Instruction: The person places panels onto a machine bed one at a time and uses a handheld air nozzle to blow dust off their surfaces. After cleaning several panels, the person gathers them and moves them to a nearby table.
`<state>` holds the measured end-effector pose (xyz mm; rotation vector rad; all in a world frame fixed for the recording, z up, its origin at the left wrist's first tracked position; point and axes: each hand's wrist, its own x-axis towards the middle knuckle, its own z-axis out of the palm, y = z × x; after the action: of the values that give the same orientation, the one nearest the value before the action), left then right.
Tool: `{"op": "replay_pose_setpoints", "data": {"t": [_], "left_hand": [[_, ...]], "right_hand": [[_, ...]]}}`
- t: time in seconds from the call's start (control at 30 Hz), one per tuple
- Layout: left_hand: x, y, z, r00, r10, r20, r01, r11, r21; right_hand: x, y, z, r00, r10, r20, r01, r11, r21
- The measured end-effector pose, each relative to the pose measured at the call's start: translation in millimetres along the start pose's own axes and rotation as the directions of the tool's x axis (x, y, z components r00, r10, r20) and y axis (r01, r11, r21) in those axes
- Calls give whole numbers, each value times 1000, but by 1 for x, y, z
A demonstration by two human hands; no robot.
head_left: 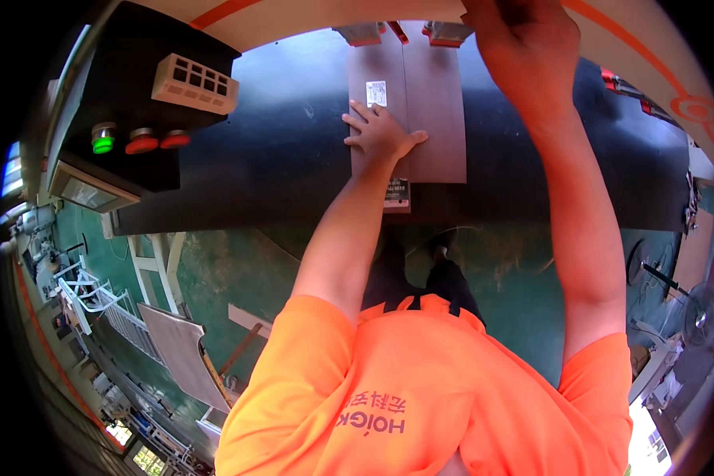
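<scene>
Two brown flat boards lie side by side on the dark worktable: a left board (365, 59) and a right board (439, 111). A white printed label (376, 93) is on the left board. My left hand (381, 133) rests flat on the left board with fingers spread, its thumb reaching over the seam onto the right board. My right hand (531, 55) is raised at the upper right, near the pale machine beam; its fingers are curled and partly cut off by the picture's top edge, so what they grip is hidden. A dark label (397, 193) shows at the near end of the left board.
Metal blocks (450, 33) stand over the boards' far end. At the left, a black control box (147, 159) carries a green lamp (103, 140) and red buttons (142, 141). The dark worktable (278, 135) spans both sides. White racks (157, 266) stand on the green floor.
</scene>
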<state>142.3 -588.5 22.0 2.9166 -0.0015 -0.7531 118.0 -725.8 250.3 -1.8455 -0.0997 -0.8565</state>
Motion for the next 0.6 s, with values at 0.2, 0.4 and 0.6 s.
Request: {"op": "replay_pose_setpoints", "data": {"t": [0.2,0.4,0.6], "left_hand": [[2,8,0,999,-28,19,27,999,37],[2,8,-1,999,-45,23,44,998,45],[-2,11,-1,1000,-23,7,23,999,49]], "right_hand": [[20,8,20,998,-51,-43,52,998,23],[-3,27,-8,997,-69,36,73,989,-126],[-161,182,-181,951,309,-23,-230,653,-722]]}}
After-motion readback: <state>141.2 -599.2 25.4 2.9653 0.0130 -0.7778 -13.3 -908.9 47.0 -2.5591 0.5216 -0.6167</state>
